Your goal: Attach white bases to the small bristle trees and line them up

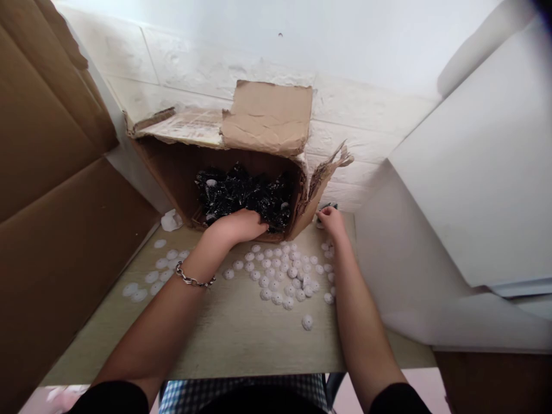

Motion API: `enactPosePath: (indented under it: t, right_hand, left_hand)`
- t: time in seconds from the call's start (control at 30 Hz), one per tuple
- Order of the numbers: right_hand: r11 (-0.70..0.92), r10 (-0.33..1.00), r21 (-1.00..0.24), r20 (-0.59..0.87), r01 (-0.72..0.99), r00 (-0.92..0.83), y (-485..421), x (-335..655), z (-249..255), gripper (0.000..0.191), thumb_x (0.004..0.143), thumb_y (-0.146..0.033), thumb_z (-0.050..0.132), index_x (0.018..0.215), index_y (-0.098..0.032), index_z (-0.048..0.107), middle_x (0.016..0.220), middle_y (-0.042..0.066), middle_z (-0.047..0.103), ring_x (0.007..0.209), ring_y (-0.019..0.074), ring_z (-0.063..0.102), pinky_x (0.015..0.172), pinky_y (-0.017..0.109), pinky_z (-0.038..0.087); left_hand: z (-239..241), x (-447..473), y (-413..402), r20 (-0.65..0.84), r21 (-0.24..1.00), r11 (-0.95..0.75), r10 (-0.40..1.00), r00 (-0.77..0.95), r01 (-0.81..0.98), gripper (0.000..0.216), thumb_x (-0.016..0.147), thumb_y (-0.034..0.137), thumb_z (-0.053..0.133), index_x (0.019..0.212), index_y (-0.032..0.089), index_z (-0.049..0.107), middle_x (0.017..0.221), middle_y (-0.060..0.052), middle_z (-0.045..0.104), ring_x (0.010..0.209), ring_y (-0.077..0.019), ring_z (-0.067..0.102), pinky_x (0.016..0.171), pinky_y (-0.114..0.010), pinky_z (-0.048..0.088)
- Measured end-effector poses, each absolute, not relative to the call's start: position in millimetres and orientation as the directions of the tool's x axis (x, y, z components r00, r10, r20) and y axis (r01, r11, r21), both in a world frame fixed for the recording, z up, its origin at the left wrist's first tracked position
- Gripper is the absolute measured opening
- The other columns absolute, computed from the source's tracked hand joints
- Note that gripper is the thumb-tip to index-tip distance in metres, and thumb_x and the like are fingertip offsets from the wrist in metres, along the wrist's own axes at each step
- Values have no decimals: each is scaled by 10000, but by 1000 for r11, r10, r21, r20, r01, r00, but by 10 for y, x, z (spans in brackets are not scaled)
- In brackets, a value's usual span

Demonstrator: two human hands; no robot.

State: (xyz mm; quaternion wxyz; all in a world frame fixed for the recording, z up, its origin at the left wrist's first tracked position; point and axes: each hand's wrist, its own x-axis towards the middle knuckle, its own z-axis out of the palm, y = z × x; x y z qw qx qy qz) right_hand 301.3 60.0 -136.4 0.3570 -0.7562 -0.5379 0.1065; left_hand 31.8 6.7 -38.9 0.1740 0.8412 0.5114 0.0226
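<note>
My left hand [246,225] reaches into the opening of a torn cardboard box [185,155] lying on its side. It touches a heap of shiny black pieces [241,192], and most of its fingers are hidden behind the back of the hand. My right hand [331,221] is beside the box's right flap, its thumb and fingers pinched together. A small dark greenish thing [330,206] shows just behind those fingers; what they hold is too small to make out. Many small white discs [276,263], each with a dark centre dot, lie spread between my forearms.
Flatter white discs [152,276] lie left of my left wrist, near a crumpled white scrap [171,220]. Large cardboard [77,241] walls the table's left side. White panels [466,172] stand on the right. A pale brick-pattern wall [362,115] rises behind the box.
</note>
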Motion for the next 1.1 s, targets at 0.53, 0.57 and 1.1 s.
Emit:
enactPosePath:
  t: [0.53, 0.57, 1.1]
  right_hand:
    - [-243, 869, -750, 114, 616, 482, 579, 3004, -1372, 243, 661, -249, 459, 868, -132, 508, 554, 18, 538, 397, 86, 471, 382, 189, 369]
    - [-235, 872, -760, 110, 606, 476, 579, 3003, -1375, 246, 668, -248, 452, 878, -130, 502, 551, 15, 536, 399, 85, 473, 383, 185, 370]
    - [-110, 904, -856, 124, 505, 408, 646, 3026, -1509, 288, 683, -296, 403, 920, -144, 464, 639, 15, 525, 443, 82, 456, 393, 187, 367]
  left_hand:
    - [-460, 298, 141, -143, 196, -418, 883, 448, 887, 498, 738, 482, 258, 969, 150, 550, 986, -120, 577, 889, -244, 527, 748, -321, 386]
    - [-459, 307, 139, -153, 191, -416, 882, 446, 889, 496, 739, 475, 259, 973, 147, 547, 988, -120, 576, 888, -243, 528, 743, -319, 390]
    - [-491, 368, 95, -185, 200, -446, 857, 481, 872, 475, 760, 456, 273, 1059, 178, 518, 1051, -74, 560, 936, -181, 516, 788, -262, 375]
